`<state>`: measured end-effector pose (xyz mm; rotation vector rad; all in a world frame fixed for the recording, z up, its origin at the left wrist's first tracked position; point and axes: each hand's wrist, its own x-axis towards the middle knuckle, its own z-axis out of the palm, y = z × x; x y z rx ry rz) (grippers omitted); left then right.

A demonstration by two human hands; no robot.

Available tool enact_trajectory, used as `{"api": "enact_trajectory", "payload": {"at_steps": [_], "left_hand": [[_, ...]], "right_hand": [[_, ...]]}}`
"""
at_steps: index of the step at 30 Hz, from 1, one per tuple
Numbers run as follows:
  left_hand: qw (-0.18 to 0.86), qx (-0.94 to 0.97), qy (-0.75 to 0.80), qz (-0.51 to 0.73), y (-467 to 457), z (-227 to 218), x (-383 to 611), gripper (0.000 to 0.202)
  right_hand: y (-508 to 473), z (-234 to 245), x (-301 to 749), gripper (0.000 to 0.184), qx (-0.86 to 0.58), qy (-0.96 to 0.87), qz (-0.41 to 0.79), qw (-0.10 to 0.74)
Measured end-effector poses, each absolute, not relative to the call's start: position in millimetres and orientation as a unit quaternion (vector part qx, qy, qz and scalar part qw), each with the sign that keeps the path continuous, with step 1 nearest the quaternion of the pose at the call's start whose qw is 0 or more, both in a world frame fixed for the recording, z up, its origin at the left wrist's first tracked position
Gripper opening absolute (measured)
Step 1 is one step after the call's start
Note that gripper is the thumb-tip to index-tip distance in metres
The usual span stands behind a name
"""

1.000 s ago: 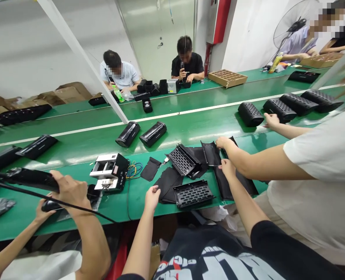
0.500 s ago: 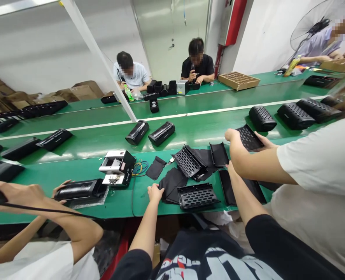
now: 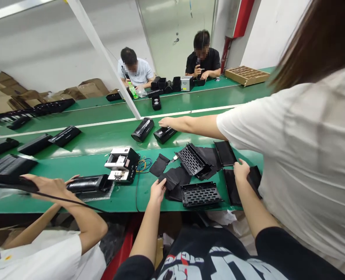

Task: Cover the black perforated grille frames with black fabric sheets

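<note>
1. A green tabletop (image 3: 122,206) is stretching across the view, and a black perforated grille (image 3: 200,194) is lying near its front edge, serving here as the landmark.
2. A co-worker in a white T-shirt (image 3: 306,155) is standing to the right of the grille and reaching an arm (image 3: 192,124) out beyond it, with that hand (image 3: 166,122) touching a black speaker casing (image 3: 165,135) on the green belt behind the tabletop.
3. A second co-worker's hand (image 3: 51,186) is gripping a corded black tool (image 3: 13,183) well left of the grille, just above a long black speaker body (image 3: 89,183).
4. An opened white-and-black fixture (image 3: 122,165) is sitting left of the grille, with a bundle of coloured wires (image 3: 143,165) lying just beside it.
5. A second grille (image 3: 192,161) is resting behind the first, and a long black panel (image 3: 231,187) is lying to the right of the first.
6. The left hand (image 3: 157,190) is resting open and unclenched on black fabric sheets (image 3: 174,181), which are lying just left of the grille.
7. The right hand (image 3: 241,170) is pressing close against a short black panel (image 3: 254,179) right of the grille, though whether it is grasping that panel cannot be told.
</note>
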<state>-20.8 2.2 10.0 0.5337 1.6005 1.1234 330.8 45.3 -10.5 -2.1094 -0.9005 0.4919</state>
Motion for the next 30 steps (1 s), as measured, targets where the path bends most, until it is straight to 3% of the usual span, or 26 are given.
{"api": "enact_trajectory", "payload": {"at_steps": [2, 4, 7, 10, 13, 19, 26, 30], "left_hand": [[0.557, 0.198, 0.629, 0.504, -0.7, 22.2, -16.2, 0.025], [0.582, 0.187, 0.591, 0.527, -5.3, 33.7, -7.4, 0.029], [0.591, 0.219, 0.574, 0.523, -13.5, 47.1, 12.4, 0.031], [0.578, 0.282, 0.576, 0.505, -20.2, 55.4, 31.0, 0.029], [0.567, 0.321, 0.576, 0.493, -24.0, 59.5, 38.1, 0.029], [0.614, 0.303, 0.566, 0.459, -27.9, 58.7, 23.9, 0.029], [0.646, 0.375, 0.555, 0.366, -23.8, 59.9, 19.1, 0.025], [0.649, 0.39, 0.562, 0.333, -15.0, 53.0, 12.0, 0.021]], "right_hand": [[29.3, -9.8, 308.9, 0.034, -0.809, -0.361, 0.195, 0.42], [10.2, -3.8, 274.7, 0.033, -0.734, -0.42, 0.277, 0.456], [-16.0, 13.7, 215.6, 0.032, -0.563, -0.558, 0.443, 0.419], [-27.9, 33.0, 174.8, 0.03, -0.468, -0.654, 0.459, 0.377], [-27.2, 44.3, 163.8, 0.019, -0.454, -0.699, 0.419, 0.359], [-22.8, 46.4, 179.0, 0.026, -0.443, -0.681, 0.465, 0.351], [-22.7, 30.4, 191.6, 0.033, -0.506, -0.567, 0.507, 0.408], [-15.1, 16.8, 213.1, 0.037, -0.55, -0.389, 0.553, 0.49]]}}
